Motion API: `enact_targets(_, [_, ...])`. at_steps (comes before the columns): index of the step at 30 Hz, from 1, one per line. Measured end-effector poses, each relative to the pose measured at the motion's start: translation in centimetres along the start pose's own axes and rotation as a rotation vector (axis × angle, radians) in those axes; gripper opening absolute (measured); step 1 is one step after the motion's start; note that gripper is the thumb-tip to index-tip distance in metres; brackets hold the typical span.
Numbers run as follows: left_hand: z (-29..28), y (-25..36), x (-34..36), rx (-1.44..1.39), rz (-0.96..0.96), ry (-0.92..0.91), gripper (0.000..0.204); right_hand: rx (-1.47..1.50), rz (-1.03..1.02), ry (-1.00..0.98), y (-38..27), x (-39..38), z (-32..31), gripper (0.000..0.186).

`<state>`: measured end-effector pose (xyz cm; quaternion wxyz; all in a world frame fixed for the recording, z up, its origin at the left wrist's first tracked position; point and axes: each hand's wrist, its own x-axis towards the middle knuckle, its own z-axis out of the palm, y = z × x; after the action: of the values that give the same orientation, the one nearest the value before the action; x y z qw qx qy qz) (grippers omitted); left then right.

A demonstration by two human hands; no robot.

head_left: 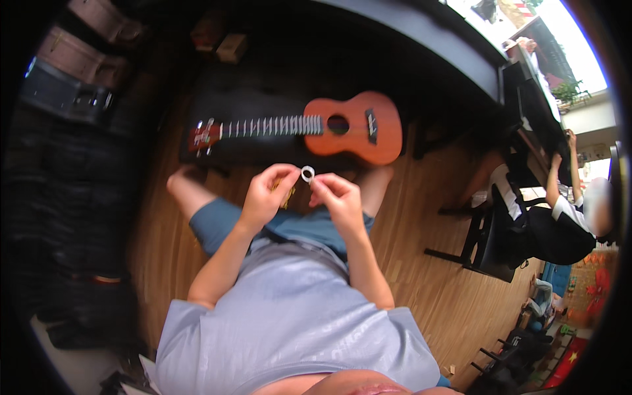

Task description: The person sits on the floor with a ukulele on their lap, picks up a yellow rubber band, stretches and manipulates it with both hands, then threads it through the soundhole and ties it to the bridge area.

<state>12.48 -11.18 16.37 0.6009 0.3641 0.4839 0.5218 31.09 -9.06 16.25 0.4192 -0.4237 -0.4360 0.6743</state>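
Observation:
My left hand point(268, 191) and my right hand point(337, 197) are raised close together above my lap, the fingers of each pinched. Between their fingertips is a small white ring point(307, 174), which may be a coil; its material cannot be made out. Something small and yellow point(287, 197) shows below the fingers of my left hand, partly hidden. Beyond my hands, an orange-brown ukulele point(368, 135) lies face up on a black bench point(263, 99), its headstock to the left and its body to the right. I cannot make out strings on it.
Dark cases point(72, 92) line the left side. A small box point(232, 48) sits beyond the bench. At the right, another person in dark clothes point(559, 230) sits at a black piano point(533, 118), on a black seat point(490, 243). Wooden flooring point(421, 289) surrounds me.

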Motion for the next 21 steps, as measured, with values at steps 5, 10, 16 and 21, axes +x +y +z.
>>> enact_targets(5, [-1.6, -1.8, 2.4, -0.043, -0.138, -0.002, 0.022, 0.015, -0.080, 0.227, -1.3, 4.8, -2.0, 0.017])
enact_targets(10, [-3.1, -1.5, 5.2, -0.050, -0.155, -0.052, 0.024, -0.304, -0.572, 0.382, -12.9, 16.3, -5.4, 0.010])
enact_targets(16, [-3.4, 0.2, 7.3, -0.098, -0.188, -0.099, 0.024, -0.875, -0.840, 0.643, -21.4, 35.1, -11.8, 0.014])
enact_targets(21, [-4.3, -0.4, 8.2, -0.068, -0.154, -0.013, 0.022, -1.067, -0.749, 0.753, -22.3, 45.0, -13.6, 0.016])
